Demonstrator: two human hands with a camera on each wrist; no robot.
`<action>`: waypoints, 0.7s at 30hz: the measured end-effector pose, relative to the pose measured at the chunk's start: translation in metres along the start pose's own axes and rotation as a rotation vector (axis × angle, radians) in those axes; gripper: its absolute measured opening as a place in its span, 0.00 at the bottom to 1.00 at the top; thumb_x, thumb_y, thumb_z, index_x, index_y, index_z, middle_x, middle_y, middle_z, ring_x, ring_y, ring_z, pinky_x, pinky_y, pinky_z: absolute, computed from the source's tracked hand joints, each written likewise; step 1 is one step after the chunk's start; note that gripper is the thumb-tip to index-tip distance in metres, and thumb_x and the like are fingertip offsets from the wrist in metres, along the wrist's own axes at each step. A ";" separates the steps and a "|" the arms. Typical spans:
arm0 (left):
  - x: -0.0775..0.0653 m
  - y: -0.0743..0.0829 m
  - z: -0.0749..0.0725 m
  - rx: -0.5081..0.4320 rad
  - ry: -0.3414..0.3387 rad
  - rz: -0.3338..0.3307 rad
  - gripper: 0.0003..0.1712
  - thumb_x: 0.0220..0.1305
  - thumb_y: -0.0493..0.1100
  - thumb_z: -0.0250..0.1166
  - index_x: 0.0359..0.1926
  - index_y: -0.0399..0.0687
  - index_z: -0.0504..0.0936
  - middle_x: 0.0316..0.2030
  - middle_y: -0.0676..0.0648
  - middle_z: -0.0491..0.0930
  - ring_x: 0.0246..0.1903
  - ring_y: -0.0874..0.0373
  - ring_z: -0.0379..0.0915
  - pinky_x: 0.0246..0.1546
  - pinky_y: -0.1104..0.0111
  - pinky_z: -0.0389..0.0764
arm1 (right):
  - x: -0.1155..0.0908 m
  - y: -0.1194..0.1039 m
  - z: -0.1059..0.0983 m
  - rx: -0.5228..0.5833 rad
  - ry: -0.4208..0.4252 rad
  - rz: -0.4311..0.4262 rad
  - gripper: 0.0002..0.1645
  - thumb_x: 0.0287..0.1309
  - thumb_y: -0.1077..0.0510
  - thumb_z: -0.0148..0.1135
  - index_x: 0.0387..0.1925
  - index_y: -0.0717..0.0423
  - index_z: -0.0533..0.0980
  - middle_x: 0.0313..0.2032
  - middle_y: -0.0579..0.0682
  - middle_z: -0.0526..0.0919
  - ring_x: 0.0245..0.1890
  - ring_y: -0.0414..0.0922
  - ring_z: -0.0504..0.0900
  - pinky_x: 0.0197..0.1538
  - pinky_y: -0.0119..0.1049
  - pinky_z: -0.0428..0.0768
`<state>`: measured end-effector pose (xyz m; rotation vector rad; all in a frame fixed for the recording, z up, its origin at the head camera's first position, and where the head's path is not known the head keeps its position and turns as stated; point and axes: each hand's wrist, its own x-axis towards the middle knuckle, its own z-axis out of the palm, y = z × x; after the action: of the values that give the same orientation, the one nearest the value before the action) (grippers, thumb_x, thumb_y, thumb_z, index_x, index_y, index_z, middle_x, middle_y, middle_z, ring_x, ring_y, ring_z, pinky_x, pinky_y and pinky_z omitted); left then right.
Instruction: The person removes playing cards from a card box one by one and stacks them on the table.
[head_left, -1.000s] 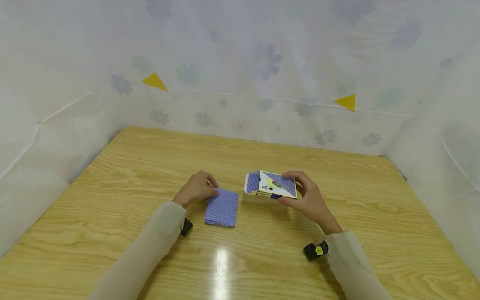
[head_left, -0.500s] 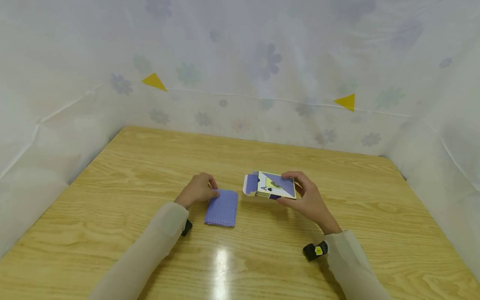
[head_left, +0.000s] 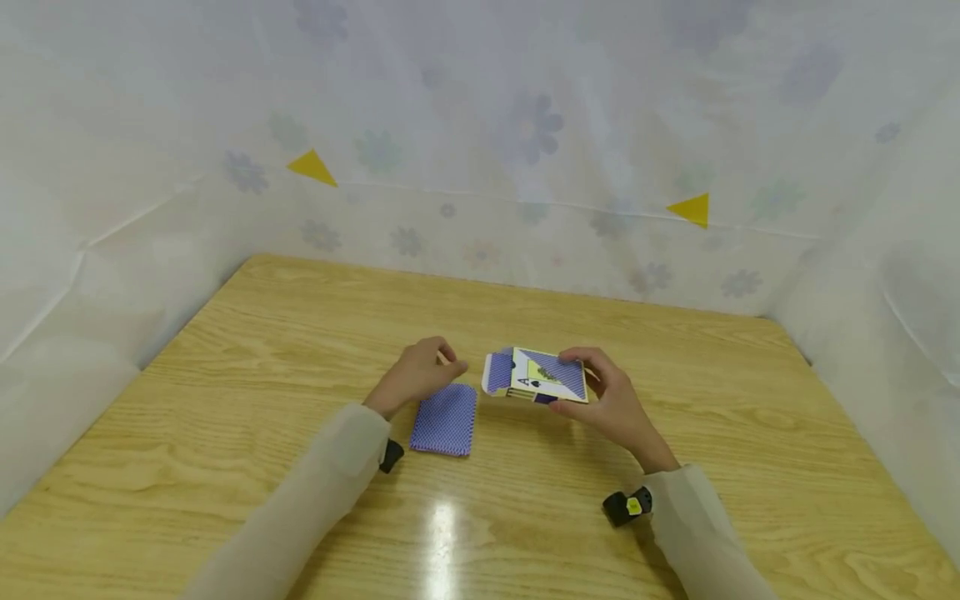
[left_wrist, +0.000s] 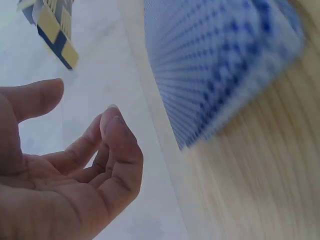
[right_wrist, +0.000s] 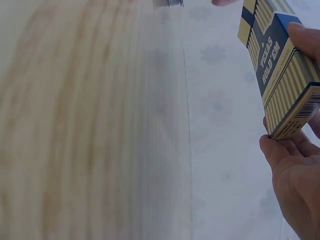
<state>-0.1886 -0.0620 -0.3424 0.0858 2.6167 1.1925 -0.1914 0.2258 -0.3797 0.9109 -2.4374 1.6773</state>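
Observation:
My right hand (head_left: 617, 410) grips a playing card box (head_left: 553, 374) between thumb and fingers, raised off the table. The box shows an ace of spades design, and its end flap hangs open toward the left. In the right wrist view, "Texas Hold 'Em" is printed on the striped side of the card box (right_wrist: 272, 55). A deck of playing cards (head_left: 444, 423) with blue patterned backs lies stacked on the table. Just above its far edge is my left hand (head_left: 415, 372), thumb and bent fingers apart with nothing between them. The deck (left_wrist: 215, 55) appears close up in the left wrist view.
The wooden table (head_left: 540, 517) extends on all sides of the deck. A pale flowered curtain (head_left: 480, 167) with two yellow triangles stands behind and along both sides. Each wrist wears a small black device (head_left: 626, 506).
My left hand has left the deck's far corner, rising and shifting right toward the box flap. The box in my right hand has drifted slightly left and down in view. The deck stays put.

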 end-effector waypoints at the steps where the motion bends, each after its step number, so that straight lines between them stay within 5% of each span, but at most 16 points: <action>1: 0.000 0.003 0.002 -0.003 -0.005 0.002 0.20 0.68 0.53 0.57 0.48 0.41 0.74 0.35 0.44 0.78 0.31 0.55 0.72 0.27 0.68 0.71 | 0.000 0.000 0.001 -0.001 0.000 0.001 0.35 0.45 0.70 0.72 0.56 0.61 0.69 0.57 0.60 0.69 0.55 0.35 0.69 0.54 0.20 0.70; 11: -0.002 0.021 0.020 -0.066 -0.089 0.032 0.25 0.66 0.57 0.58 0.51 0.40 0.71 0.38 0.44 0.77 0.35 0.53 0.73 0.30 0.67 0.71 | 0.001 -0.004 0.005 -0.004 -0.011 -0.007 0.34 0.46 0.69 0.71 0.57 0.60 0.69 0.58 0.59 0.69 0.56 0.35 0.69 0.55 0.22 0.70; 21: -0.002 0.015 0.016 -0.127 -0.035 0.014 0.22 0.67 0.52 0.59 0.53 0.40 0.73 0.35 0.42 0.80 0.31 0.53 0.75 0.31 0.66 0.73 | 0.000 -0.005 -0.003 -0.009 0.016 0.006 0.35 0.44 0.70 0.72 0.56 0.61 0.69 0.58 0.61 0.68 0.55 0.35 0.69 0.54 0.20 0.70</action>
<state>-0.1832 -0.0404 -0.3405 0.0995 2.5075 1.3462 -0.1894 0.2270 -0.3743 0.8870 -2.4378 1.6669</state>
